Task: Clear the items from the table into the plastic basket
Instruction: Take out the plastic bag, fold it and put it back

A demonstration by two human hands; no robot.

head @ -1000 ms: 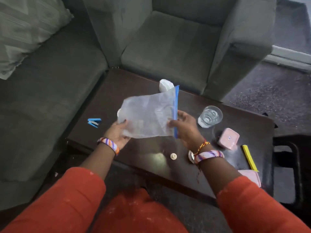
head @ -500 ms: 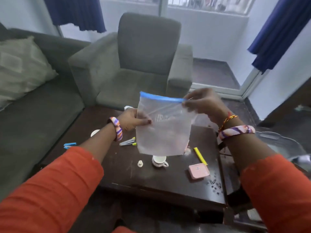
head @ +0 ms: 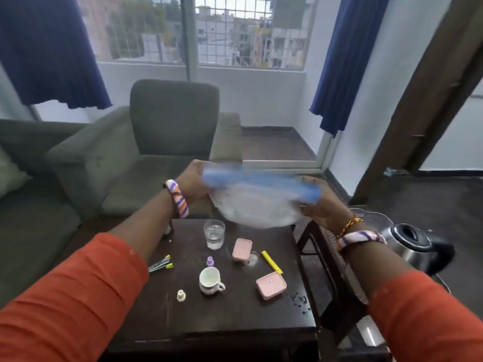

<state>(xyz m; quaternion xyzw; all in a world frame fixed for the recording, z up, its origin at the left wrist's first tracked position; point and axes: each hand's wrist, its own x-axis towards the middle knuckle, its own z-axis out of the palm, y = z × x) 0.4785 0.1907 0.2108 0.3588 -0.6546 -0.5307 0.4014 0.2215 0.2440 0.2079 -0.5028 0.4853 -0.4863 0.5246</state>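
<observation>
Both hands hold a clear zip bag (head: pixel 257 207) with a blue strip, blurred by motion, above the far end of the dark table (head: pixel 227 317). My left hand (head: pixel 193 182) grips its left end, my right hand (head: pixel 322 205) its right end. On the table stand a glass of water (head: pixel 214 233), a white cup (head: pixel 210 280), two pink lidded boxes (head: pixel 242 249) (head: pixel 271 283), a yellow stick (head: pixel 271 261), a clip with yellow tips (head: pixel 160 264), a purple cap (head: pixel 210 260) and a cream cap (head: pixel 181 295). A clear plastic basket rim (head: pixel 371 218) shows behind my right wrist.
A steel kettle (head: pixel 413 242) sits on a low stand to the right of the table. A grey armchair (head: pixel 167 142) stands beyond the table and a grey sofa (head: pixel 28 231) runs along the left. Small dark specks (head: pixel 300 301) lie near the table's right edge.
The bag has gone from hanging upright to lying nearly flat and has shifted right; my left hand has moved up to its blue strip. My head has lifted, bringing the window and kettle into view.
</observation>
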